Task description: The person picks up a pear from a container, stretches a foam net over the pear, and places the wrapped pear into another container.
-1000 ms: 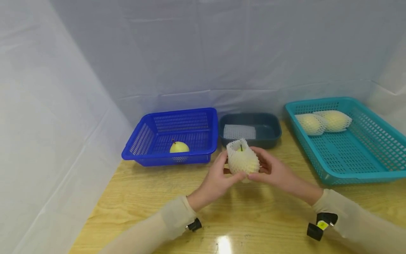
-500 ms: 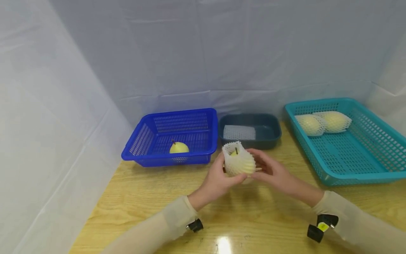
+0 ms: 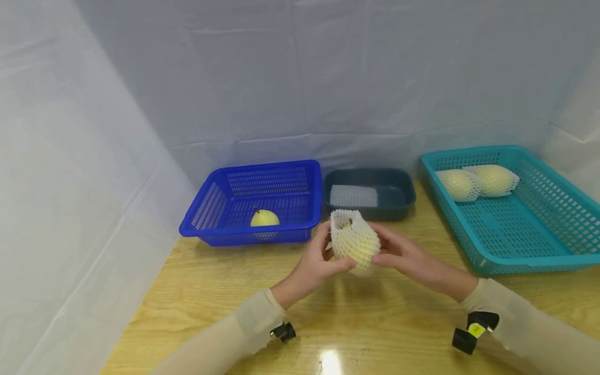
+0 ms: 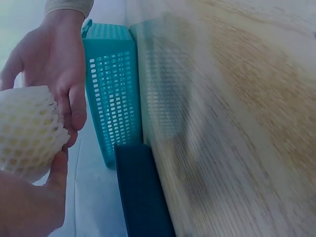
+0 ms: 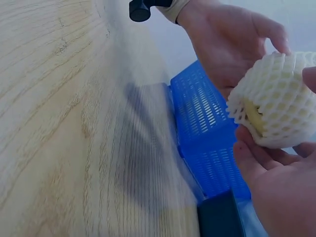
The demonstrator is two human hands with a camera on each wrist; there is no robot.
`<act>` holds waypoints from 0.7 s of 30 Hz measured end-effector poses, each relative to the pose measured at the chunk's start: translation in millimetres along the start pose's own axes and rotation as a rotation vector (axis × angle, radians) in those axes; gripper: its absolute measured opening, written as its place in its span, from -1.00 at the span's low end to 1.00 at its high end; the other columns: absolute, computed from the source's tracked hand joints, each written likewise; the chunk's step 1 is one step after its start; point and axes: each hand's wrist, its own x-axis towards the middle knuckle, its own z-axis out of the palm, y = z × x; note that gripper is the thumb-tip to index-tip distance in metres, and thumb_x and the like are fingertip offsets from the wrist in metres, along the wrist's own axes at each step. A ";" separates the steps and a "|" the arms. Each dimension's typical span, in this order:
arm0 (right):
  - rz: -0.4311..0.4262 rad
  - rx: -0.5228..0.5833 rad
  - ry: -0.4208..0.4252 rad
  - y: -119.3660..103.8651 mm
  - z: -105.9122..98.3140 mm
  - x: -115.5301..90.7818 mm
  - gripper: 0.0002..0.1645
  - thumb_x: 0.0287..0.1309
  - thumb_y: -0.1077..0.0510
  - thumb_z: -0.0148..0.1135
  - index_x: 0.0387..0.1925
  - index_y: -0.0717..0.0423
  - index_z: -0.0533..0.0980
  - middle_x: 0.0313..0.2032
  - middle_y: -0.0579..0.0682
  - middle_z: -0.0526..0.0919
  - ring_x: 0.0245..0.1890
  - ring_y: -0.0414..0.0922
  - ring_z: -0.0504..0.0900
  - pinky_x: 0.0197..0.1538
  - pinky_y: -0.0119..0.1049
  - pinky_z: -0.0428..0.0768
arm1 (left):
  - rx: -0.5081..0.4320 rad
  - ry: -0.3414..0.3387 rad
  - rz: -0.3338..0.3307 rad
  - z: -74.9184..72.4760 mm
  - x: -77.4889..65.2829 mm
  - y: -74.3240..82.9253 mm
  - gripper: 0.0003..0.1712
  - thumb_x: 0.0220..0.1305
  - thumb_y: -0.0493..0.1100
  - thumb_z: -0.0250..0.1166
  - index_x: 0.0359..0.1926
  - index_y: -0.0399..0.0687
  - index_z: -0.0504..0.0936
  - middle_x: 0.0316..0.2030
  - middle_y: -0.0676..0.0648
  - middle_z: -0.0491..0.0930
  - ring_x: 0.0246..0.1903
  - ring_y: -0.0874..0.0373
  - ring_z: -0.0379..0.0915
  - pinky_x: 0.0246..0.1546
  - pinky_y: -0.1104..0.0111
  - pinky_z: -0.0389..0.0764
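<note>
Netted pear (image 3: 356, 246) shifted slightly, left hand (image 3: 313, 265), right hand (image 3: 411, 259) curled round it

A pale yellow pear (image 3: 358, 250) wrapped in a white foam net (image 3: 344, 215), its open diamond mesh stretched round the fruit. The sleeve's loose end gapes at the top, tilted toward the person's left. The pear is held above the bench (image 3: 211, 297), between the left hand (image 3: 315, 262) and right hand (image 3: 408, 256).
</note>
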 end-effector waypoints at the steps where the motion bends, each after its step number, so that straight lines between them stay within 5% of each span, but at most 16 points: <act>1: -0.007 0.001 0.011 0.0 0.4 0.2 -0.16 0.45 0.18 0.10 0.59 0.13 -0.05 0.45 0.36 0.18 0.31 0.11 0.44 0.16 -0.29 0.59 | 0.003 0.010 -0.001 -0.1 -0.2 -0.1 -0.06 0.17 -0.03 0.48 0.44 -0.16 0.18 0.30 -0.22 0.28 0.15 0.11 0.35 0.18 0.28 0.54; 4: -0.007 -0.010 0.064 0.5 1.3 0.7 -0.16 0.44 0.18 0.14 0.57 0.13 -0.03 0.39 0.36 0.25 0.23 -0.02 0.51 0.11 -0.26 0.63 | 0.031 0.056 0.003 0.6 -0.3 0.1 -0.16 0.20 -0.10 0.46 0.38 -0.18 0.23 0.24 -0.22 0.33 0.11 0.06 0.41 0.08 0.30 0.60; 13: -0.016 -0.044 0.198 3.6 8.0 5.1 -0.14 0.36 0.19 0.25 0.53 0.11 0.05 0.43 0.30 0.25 0.37 0.28 0.33 0.11 -0.42 0.59 | 0.147 0.116 -0.025 7.9 -3.8 3.0 -0.27 0.35 -0.25 0.31 0.46 -0.13 0.22 0.23 -0.16 0.42 0.15 -0.01 0.43 0.10 0.20 0.62; 21: -0.056 -0.121 0.234 3.6 16.3 6.3 -0.15 0.31 0.23 0.30 0.50 0.13 0.12 0.37 0.32 0.33 0.31 0.26 0.42 0.16 -0.39 0.56 | 0.233 0.163 -0.055 17.5 -2.4 5.8 -0.18 0.23 0.07 0.44 0.41 0.07 0.27 0.15 -0.02 0.45 0.05 0.16 0.46 0.03 0.22 0.63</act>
